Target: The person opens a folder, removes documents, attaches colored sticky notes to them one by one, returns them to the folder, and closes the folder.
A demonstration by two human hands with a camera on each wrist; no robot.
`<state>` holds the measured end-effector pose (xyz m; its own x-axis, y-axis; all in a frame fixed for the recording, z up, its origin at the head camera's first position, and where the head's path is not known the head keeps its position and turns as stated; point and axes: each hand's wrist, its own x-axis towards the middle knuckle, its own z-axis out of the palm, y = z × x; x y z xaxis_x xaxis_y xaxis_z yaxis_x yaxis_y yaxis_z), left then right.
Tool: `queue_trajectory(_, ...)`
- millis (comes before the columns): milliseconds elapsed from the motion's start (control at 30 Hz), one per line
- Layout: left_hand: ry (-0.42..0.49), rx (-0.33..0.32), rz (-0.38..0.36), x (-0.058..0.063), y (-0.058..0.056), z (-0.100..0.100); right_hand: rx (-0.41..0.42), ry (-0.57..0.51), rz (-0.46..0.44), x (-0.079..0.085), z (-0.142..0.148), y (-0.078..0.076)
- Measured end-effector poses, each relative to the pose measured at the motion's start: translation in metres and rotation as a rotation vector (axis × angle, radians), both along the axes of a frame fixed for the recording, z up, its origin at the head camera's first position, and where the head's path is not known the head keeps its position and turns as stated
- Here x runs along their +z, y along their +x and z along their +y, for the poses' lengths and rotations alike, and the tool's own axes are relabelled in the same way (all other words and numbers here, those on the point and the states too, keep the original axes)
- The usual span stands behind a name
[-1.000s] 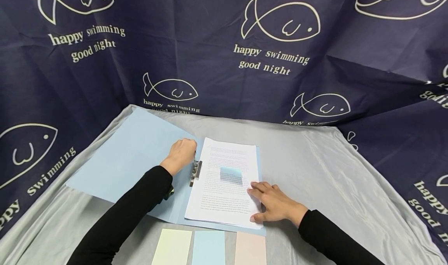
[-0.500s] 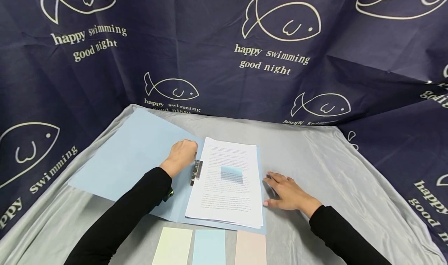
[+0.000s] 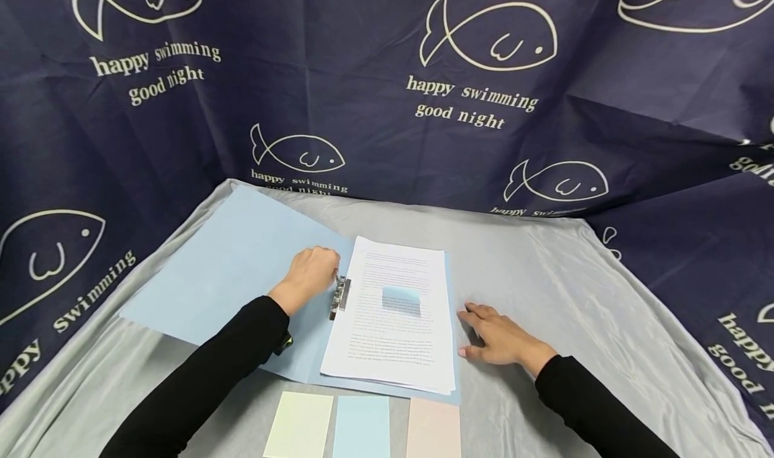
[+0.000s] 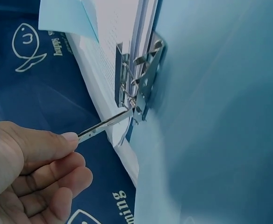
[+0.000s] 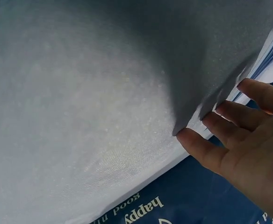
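A light blue folder (image 3: 242, 263) lies spread out, with a stack of printed paper (image 3: 393, 350) on its right half. Along the stack's left edge sits a metal clip (image 3: 340, 298). My left hand (image 3: 308, 270) pinches the clip's lever (image 4: 104, 125) between thumb and fingers; in the left wrist view the lever sticks out from the clip. A small blue see-through square (image 3: 401, 300) lies on the top sheet. My right hand (image 3: 498, 337) rests on the cloth just right of the folder, fingers spread, holding nothing; its fingertips touch the cloth in the right wrist view.
Three cards lie in a row before the folder: pale green (image 3: 300, 424), blue (image 3: 363, 426) and pink (image 3: 434, 426). Grey cloth (image 3: 574, 277) covers the table. A dark blue curtain (image 3: 375, 95) with fish drawings hangs behind and at both sides.
My right hand has left the paper's right edge and moved right onto the cloth. My left hand stays on the lever, its knuckles slightly lower than before.
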<state>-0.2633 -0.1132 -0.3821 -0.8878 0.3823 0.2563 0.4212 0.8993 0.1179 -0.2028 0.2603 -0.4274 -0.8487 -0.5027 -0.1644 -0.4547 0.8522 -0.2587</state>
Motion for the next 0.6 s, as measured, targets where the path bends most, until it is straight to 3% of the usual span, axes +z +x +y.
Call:
queue_trajectory(300, 0.022, -0.045, 0.059, -0.008, 0.022, -0.002, -0.009, -0.004, -0.013, 0.003, 0.002, 0.0)
queue_trajectory(600, 0.031, -0.045, -0.017, -0.019, 0.041, -0.003, -0.006, -0.015, -0.021, 0.0, 0.0, 0.002)
